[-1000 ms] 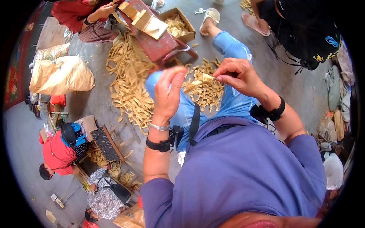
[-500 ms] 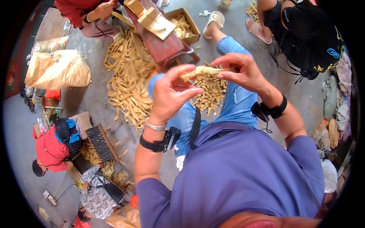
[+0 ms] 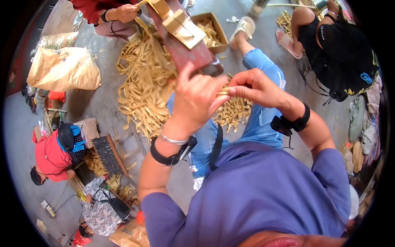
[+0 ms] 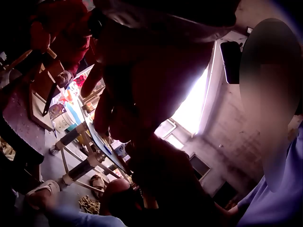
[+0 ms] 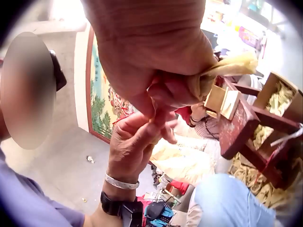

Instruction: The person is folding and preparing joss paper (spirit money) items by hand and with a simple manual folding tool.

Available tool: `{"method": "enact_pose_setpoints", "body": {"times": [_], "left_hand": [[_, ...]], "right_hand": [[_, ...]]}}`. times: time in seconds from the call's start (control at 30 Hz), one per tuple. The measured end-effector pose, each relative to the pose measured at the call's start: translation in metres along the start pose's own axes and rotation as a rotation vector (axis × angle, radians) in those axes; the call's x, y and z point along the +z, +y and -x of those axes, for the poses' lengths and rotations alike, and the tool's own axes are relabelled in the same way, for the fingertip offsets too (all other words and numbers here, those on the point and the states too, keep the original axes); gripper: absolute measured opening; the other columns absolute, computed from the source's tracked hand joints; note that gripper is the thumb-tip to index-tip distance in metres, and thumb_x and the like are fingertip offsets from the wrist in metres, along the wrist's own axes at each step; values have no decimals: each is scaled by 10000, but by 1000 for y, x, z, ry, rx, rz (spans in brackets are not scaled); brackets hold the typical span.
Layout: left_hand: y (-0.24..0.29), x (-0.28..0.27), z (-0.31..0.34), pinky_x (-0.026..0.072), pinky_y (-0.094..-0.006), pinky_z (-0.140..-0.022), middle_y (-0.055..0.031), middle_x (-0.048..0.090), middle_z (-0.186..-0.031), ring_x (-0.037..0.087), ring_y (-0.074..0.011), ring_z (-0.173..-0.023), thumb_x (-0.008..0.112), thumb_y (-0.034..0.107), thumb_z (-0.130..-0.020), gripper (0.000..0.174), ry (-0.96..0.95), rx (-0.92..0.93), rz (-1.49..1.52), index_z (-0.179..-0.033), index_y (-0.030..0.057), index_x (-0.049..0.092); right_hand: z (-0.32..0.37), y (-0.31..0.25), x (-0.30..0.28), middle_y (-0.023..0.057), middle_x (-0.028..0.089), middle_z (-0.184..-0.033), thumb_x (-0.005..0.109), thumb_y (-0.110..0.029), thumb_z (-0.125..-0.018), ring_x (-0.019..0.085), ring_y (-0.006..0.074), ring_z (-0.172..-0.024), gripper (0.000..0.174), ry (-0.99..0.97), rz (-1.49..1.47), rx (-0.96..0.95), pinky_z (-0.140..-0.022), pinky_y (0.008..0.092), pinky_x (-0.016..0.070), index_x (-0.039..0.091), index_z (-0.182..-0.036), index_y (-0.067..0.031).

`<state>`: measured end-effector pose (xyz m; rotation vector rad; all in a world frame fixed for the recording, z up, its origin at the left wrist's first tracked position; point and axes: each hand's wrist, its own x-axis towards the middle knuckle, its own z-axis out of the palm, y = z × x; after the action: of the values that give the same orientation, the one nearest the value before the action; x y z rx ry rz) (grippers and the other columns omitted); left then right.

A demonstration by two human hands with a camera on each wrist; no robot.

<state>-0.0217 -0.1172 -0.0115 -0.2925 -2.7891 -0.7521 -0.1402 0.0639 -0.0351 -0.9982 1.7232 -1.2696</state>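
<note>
In the head view a pale yellow strip bundle (image 3: 224,92) is between my two hands, above the knees. My right hand (image 3: 259,87) pinches it between thumb and fingers, and its folded end (image 5: 234,65) sticks out beyond that hand in the right wrist view. My left hand (image 3: 193,99), blurred at the fingers, meets it from the other side. Thumb and forefinger of the left hand come together close under the right fingers in the right wrist view. Most of the bundle is hidden by the fingers. The left wrist view shows the hand only as a dark shape.
Long yellow strips (image 3: 144,86) lie heaped on the floor, with a pile of short knotted pieces (image 3: 234,111) between the knees. A red bench (image 3: 185,49) carries a wooden block device (image 3: 181,26); a cardboard box (image 3: 222,41) of strips stands beside it. Other people sit around.
My left hand has gone from spread around the bundle to closing in on it, moving toward the right hand. The right hand keeps its pinch. The view has shifted slightly.
</note>
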Motion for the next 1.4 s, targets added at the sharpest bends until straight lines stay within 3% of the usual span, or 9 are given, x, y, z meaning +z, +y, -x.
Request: {"method": "enact_pose_setpoints", "body": {"times": [0.17, 0.37, 0.53, 0.93, 1.0, 1.07, 1.13, 1.3, 1.4], "left_hand": [[-22, 2, -8, 439, -379, -582, -97, 518, -692, 553, -282, -679, 683, 143, -796, 133, -36, -22, 110, -806, 52, 587], [-65, 7, -12, 448, -355, -578, -76, 533, -697, 543, -237, -612, 619, 154, -869, 166, -79, -130, 210, -792, 24, 551], [-137, 30, -42, 502, -237, -540, 31, 504, -702, 493, -36, -626, 466, 224, -978, 252, -40, -638, 771, -816, 47, 545], [-185, 48, -62, 482, -216, -459, 24, 489, -649, 475, -46, -517, 446, 267, -984, 277, -33, -865, 765, -836, 59, 555], [-188, 54, -59, 479, -222, -449, 18, 508, -650, 490, -57, -517, 446, 288, -985, 289, -26, -955, 857, -865, 52, 565], [-186, 49, -47, 530, -255, -514, -58, 595, -758, 585, -119, -609, 387, 384, -1006, 407, 0, -920, 1191, -973, 23, 572], [-169, 43, -43, 554, -275, -559, -102, 627, -829, 625, -152, -671, 346, 430, -1012, 474, 50, -859, 1408, -1016, 11, 567], [-113, 60, -28, 506, -260, -730, -80, 653, -979, 641, -150, -835, 529, 280, -969, 344, -328, -574, 744, -1165, 1, 582], [-99, 77, -38, 511, -240, -700, -76, 644, -989, 627, -123, -848, 610, 157, -922, 306, 207, -579, 827, -1190, 13, 574]], "right_hand": [[-27, -7, -18, 134, 644, -769, 709, -137, -819, 602, 250, -664, 160, 13, 237, -281, -600, 326, 468, 676, -898, -3], [-70, 9, -44, 141, 634, -704, 693, -149, -835, 594, 256, -614, 151, -62, 306, -283, -572, 329, 463, 690, -875, -3], [-157, 43, -62, 160, 640, -711, 676, -160, -829, 603, 265, -599, 160, 113, 402, -284, -583, 336, 475, 706, -906, -23], [-225, 81, -58, 156, 659, -769, 664, -204, -774, 635, 338, -731, 161, 120, 704, -190, -680, 420, 504, 714, -832, -63], [-225, 90, -58, 180, 628, -709, 660, -163, -818, 622, 286, -601, 161, 302, 674, -240, -574, 375, 473, 686, -826, -4], [-211, 85, -70, 128, 678, -758, 526, -225, -964, 661, 164, -691, 256, 232, -18, 178, -614, 333, 525, 636, -975, 6], [-195, 93, -71, 164, 677, -969, 455, -239, -997, 679, 221, -833, 252, 198, -674, 71, -743, 353, 557, 520, -1113, -25], [-153, 81, -60, 177, 636, -1097, 436, -250, -1007, 667, 226, -877, 218, 207, -888, 122, -724, 355, 566, 509, -1088, -61], [-143, 84, -54, 56, 615, -811, 528, -247, -973, 569, 100, -594, 250, 163, -721, 91, -514, 230, 483, 592, -1089, -36]]}}
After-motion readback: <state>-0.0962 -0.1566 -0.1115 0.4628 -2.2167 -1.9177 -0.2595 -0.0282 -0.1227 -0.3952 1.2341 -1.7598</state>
